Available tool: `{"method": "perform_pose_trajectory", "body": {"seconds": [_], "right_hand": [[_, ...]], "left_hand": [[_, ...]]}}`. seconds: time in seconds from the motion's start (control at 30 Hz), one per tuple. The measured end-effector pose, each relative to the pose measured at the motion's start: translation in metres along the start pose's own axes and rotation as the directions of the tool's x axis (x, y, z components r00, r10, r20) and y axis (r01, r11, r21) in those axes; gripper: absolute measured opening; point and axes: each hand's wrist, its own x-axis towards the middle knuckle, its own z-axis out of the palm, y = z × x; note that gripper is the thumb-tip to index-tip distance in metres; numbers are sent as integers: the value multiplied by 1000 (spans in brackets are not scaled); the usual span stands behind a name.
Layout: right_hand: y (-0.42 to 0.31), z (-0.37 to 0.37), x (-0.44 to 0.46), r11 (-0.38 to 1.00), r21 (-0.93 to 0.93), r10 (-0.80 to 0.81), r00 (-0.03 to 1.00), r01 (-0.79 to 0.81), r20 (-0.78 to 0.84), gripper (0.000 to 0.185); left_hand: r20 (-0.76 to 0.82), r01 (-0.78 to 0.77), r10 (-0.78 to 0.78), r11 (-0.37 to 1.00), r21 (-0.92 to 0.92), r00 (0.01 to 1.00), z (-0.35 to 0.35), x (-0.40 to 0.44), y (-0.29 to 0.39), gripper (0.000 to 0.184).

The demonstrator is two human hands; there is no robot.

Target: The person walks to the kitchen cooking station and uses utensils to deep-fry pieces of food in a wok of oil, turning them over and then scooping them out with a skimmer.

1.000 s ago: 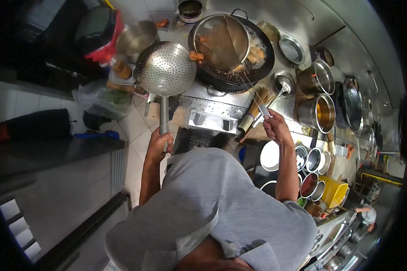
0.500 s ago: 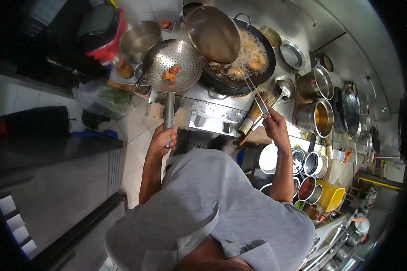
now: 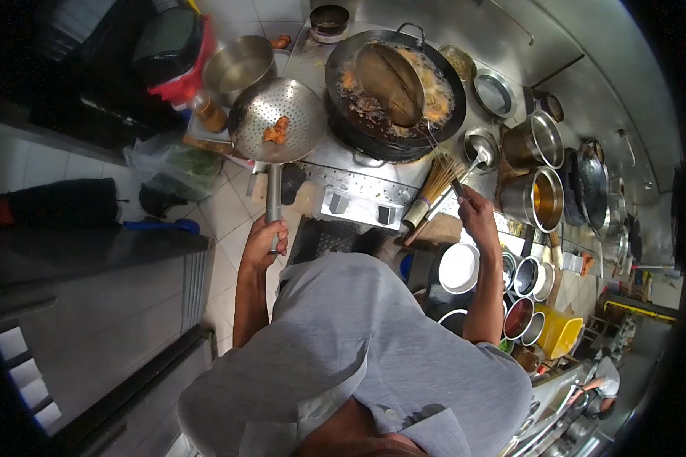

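My left hand (image 3: 265,240) is wrapped round the handle of a perforated metal strainer (image 3: 297,114), held level left of the wok. A few browned fried pieces (image 3: 277,130) lie in its bowl. My right hand (image 3: 478,217) grips long metal tongs (image 3: 456,183), their tips at the right front of the black wok (image 3: 351,141). In the wok, foaming oil (image 3: 438,84) surrounds orange-brown food. A round, dark metal piece (image 3: 389,84), perhaps a pan or lid, stands tilted over the wok's middle, near the tongs' tips; what supports it I cannot make out.
A bamboo brush (image 3: 434,186) and a ladle (image 3: 478,156) lie right of the wok. Steel pots (image 3: 530,198) and several bowls (image 3: 459,268) stand farther right. At left are a deep steel pot (image 3: 240,68) and a plastic bag (image 3: 175,164). Another person (image 3: 604,381) works at far right.
The round metal piece has moved right, from the wok's left edge to over its middle. The strainer has shifted slightly left and toward me. My right hand has moved slightly right.
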Motion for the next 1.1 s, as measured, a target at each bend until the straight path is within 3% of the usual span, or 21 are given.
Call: {"method": "perform_pose_trajectory", "body": {"seconds": [0.07,0.13,0.27,0.57,0.63,0.77,0.9,0.97,1.0,1.1], "right_hand": [[0,6,1,1000,-11,-20,1000,20,7,32],[-8,14,1,943,270,167,979,-193,118,33],[3,29,1,847,453,204,957,-278,206,32],[15,54,-9,854,457,185,967,-247,177,27],[13,61,-12,916,362,137,983,-173,124,29],[-27,65,-30,910,361,152,973,-206,172,40],[-18,69,-19,922,380,85,996,-80,2,33],[12,61,9,976,36,-198,947,214,-251,31],[25,52,22,973,29,-207,925,227,-318,33],[57,9,66,951,-242,-287,844,193,-453,40]], "left_hand": [[-2,1,-1,1000,0,1000,-3,1,-2,19],[-5,0,0,1000,-4,1000,-4,2,-4,19],[-2,4,-4,1000,1,1000,1,2,-1,16],[62,-7,7,1000,4,998,6,16,-1,11],[85,-6,3,1000,29,996,6,19,0,10],[54,31,-35,997,64,998,11,23,3,9],[42,29,-32,998,59,999,8,23,0,10],[31,29,-31,998,49,999,3,21,-1,9],[35,26,-28,998,52,999,1,19,-2,9],[38,11,-13,999,52,999,-3,14,-2,10]]}}
